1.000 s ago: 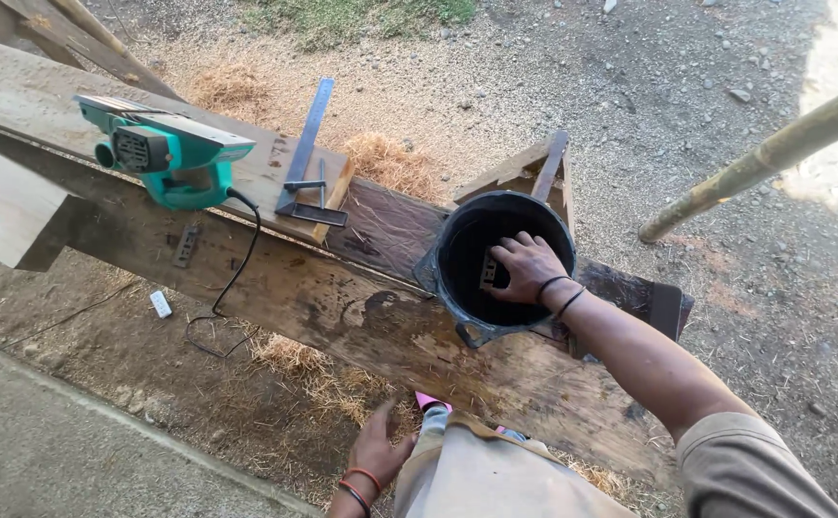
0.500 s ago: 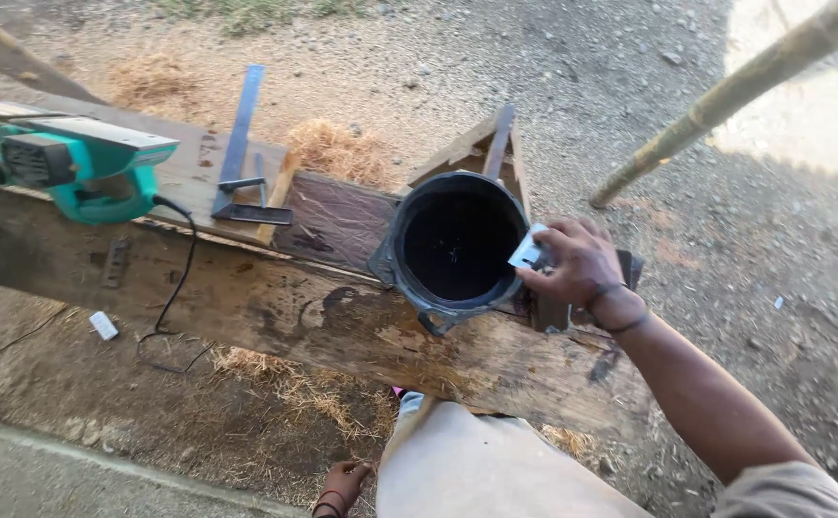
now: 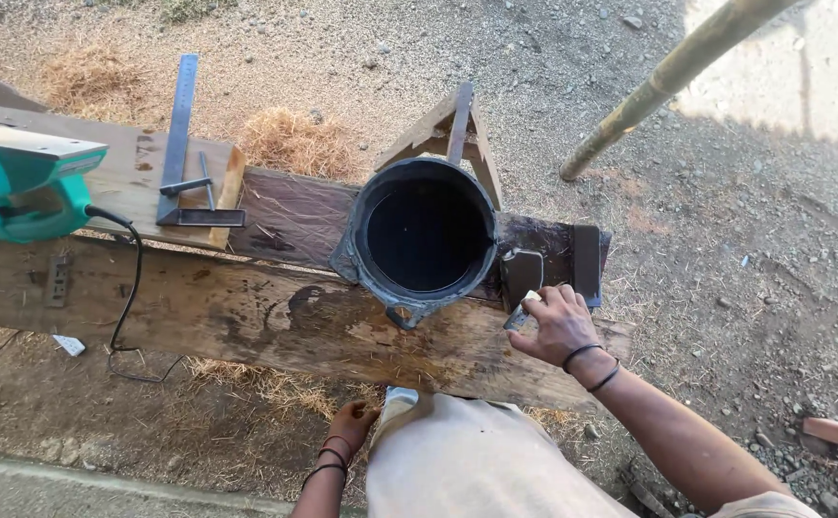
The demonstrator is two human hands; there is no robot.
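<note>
Small flat grey piece (image 3: 521, 312), pinched between thumb and fingertips of the right hand (image 3: 561, 326), held just above the near plank (image 3: 246, 312), right beside the black bucket (image 3: 426, 235). Fingers of that hand curled together around the piece, two dark bands at the wrist. Left hand (image 3: 352, 422) down low by the hip, against light trousers (image 3: 457, 460), fingers loosely bent and closed on nothing visible, dark bands at that wrist too. Beneath the planks, scattered wood shavings (image 3: 266, 384) on bare dirt, and a small white scrap (image 3: 69, 344) near a black cord (image 3: 131, 288). On the planks beyond the right hand, a dark rectangular block (image 3: 522, 273) lying flat, just beside the bucket's rim. Bucket upright, open, dark inside, straddling the two boards. Further left, a teal power planer (image 3: 21, 182) resting on a paler board (image 3: 122, 177), cord trailing down from it. Next to it, a metal try square (image 3: 181, 153) lying flat, long blade pointing away. Behind the bucket, a wooden sawhorse (image 3: 448, 129) top. Farthest right, a bamboo pole (image 3: 678, 72) slanting across gravelly ground.
</note>
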